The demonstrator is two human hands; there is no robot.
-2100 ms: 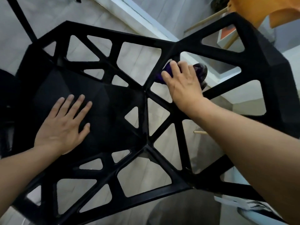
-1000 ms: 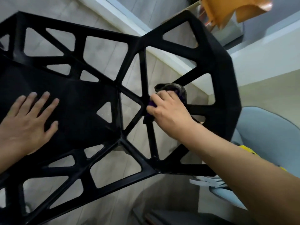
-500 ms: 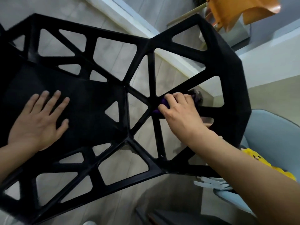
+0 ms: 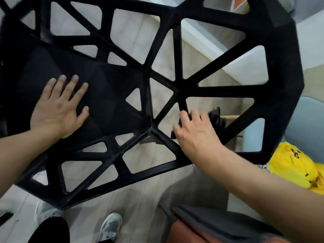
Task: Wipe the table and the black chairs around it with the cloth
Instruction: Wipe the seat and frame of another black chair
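A black chair (image 4: 219, 89) with a web of open triangular cut-outs fills most of the view from above. My left hand (image 4: 58, 109) lies flat with fingers spread on the solid black seat panel at the left. My right hand (image 4: 196, 133) presses a dark purple cloth (image 4: 216, 118) against a strut low on the chair's lattice back, near where the back meets the seat. Most of the cloth is hidden under my fingers; only a dark crumpled end shows past them.
A light blue chair (image 4: 305, 127) with something yellow (image 4: 294, 165) on it stands at the right. My grey shoes (image 4: 109, 227) are on the pale wood floor below. A dark-topped piece of furniture (image 4: 219, 223) sits at the bottom right, and a white ledge (image 4: 245, 69) shows through the lattice.
My right hand has slid the cloth down the chair's back struts toward me, from the upper lattice to the lower edge. My left hand stays flat on the seat.
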